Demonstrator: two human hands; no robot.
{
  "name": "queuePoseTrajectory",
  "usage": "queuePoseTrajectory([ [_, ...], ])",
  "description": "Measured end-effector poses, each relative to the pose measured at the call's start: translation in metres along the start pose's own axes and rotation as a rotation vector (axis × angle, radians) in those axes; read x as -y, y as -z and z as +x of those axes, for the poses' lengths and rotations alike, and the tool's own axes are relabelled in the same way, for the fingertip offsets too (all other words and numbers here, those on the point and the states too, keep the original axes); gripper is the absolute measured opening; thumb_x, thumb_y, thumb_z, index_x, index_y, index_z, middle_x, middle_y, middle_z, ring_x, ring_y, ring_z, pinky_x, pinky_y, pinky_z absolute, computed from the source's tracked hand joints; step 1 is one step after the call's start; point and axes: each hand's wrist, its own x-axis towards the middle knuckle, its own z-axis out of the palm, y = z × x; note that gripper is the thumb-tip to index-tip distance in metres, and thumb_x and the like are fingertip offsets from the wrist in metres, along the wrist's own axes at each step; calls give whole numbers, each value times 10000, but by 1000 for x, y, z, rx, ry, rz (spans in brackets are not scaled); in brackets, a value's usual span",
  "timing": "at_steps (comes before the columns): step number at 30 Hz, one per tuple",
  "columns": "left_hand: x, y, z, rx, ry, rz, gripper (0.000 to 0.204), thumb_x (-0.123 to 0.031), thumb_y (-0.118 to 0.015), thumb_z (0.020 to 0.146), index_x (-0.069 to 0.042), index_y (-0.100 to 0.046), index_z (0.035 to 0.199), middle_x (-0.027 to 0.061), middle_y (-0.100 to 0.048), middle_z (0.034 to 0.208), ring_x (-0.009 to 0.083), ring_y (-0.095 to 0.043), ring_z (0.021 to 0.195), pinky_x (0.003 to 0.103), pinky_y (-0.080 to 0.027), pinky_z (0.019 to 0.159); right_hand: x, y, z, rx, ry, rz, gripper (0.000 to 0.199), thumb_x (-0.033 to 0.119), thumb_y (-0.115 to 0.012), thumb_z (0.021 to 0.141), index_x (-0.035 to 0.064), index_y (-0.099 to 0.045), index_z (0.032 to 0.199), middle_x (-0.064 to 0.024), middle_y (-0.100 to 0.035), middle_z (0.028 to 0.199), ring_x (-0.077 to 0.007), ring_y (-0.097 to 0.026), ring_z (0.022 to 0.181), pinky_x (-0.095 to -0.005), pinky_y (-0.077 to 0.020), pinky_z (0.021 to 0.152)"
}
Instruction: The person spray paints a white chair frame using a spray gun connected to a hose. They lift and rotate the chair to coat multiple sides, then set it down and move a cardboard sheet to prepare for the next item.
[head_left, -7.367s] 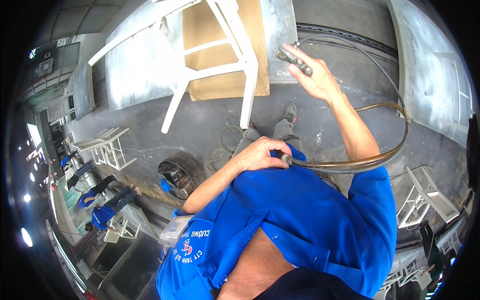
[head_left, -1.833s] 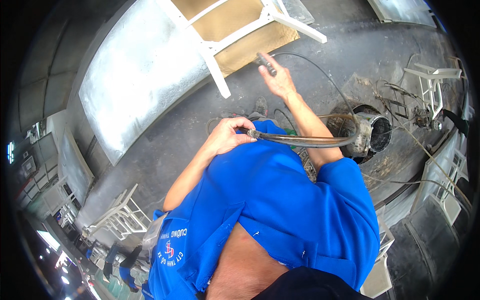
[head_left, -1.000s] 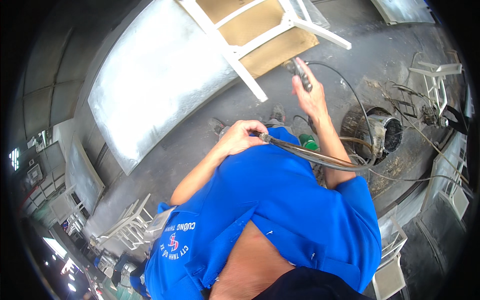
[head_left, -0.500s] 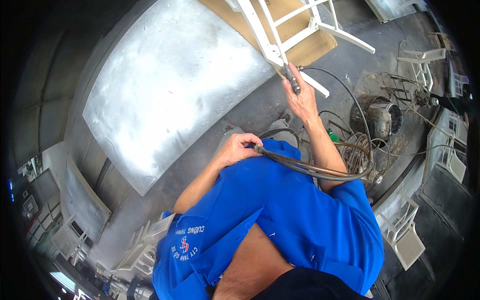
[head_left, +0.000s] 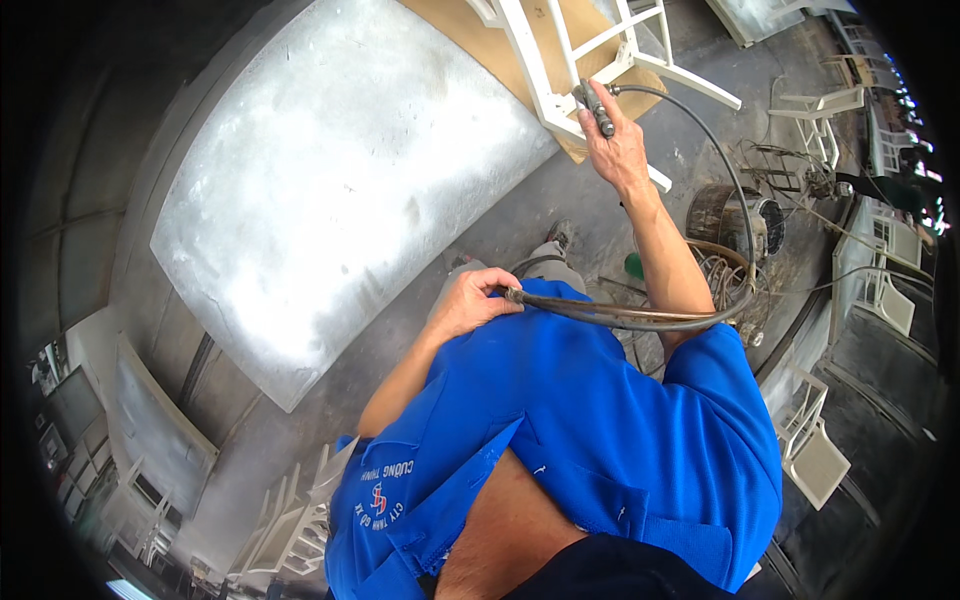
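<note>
My right hand point(head_left: 622, 158) is closed round a dark metal spray gun point(head_left: 598, 108), held out beside a white chair frame point(head_left: 528, 62) that lies on a brown board. A dark hose point(head_left: 722, 160) runs from the gun, loops past my right forearm and comes back across my waist. There, my left hand point(head_left: 468, 304) pinches the hose bundle near its end at my blue shirt. Fingers partly cover what the gun's trigger is doing, and no spray can be made out.
A large whitish metal panel point(head_left: 340, 190) fills the left front. On the right floor stand a stained drum point(head_left: 715, 212) and coiled hoses point(head_left: 722, 270). White chairs point(head_left: 818, 462) stand along the right, with more stacked point(head_left: 285, 530) behind at lower left.
My right hand has moved the spray gun farther away and slightly right, along the chair frame. My left hand keeps its hold on the hose at my waist.
</note>
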Motion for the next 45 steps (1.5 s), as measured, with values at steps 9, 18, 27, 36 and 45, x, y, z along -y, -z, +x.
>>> queuePoseTrajectory([
  [9, 2, -1, -3, 23, -34, -36, 249, -44, -851, 811, -40, -737, 1032, -16, -719, 888, 52, -629, 820, 236, -494, 723, 53, 16, 24, -104, 224, 79, 532, 367, -674, 996, 205, -542, 1485, -206, -741, 1124, -354, -729, 1009, -420, -555, 891],
  [18, -4, -1, -8, 21, -29, 85, 217, -79, -848, 815, -38, -750, 1004, -9, -738, 877, 53, -637, 803, 234, -490, 716, 12, 12, -40, 71, -58, 18, 511, 341, -652, 995, 182, -557, 1471, -234, -720, 1197, -417, -682, 1133, -433, -519, 962],
  [27, -6, -1, -14, 82, 44, 91, 195, -17, -808, 862, -20, -736, 1043, 24, -750, 912, 80, -688, 852, 244, -542, 763, -12, 12, -76, 151, -248, -7, 540, 412, -620, 1012, 170, -536, 1487, -260, -716, 1171, -443, -664, 1140, -458, -500, 973],
  [36, -6, -2, -20, 45, 11, 119, 233, -85, -848, 826, -26, -743, 1025, 13, -747, 881, 73, -664, 826, 252, -519, 745, 50, 24, -31, -23, -34, 223, 517, 362, -658, 1011, 182, -551, 1483, -211, -740, 1143, -307, -720, 1046, -393, -539, 910],
  [45, -7, -3, -16, 93, 8, 100, 235, -40, -836, 820, -29, -740, 1034, 18, -750, 928, 85, -676, 867, 257, -528, 781, 58, 46, -43, -125, 59, 198, 524, 384, -657, 1011, 186, -550, 1485, -219, -722, 1221, -339, -707, 1126, -402, -540, 949],
])
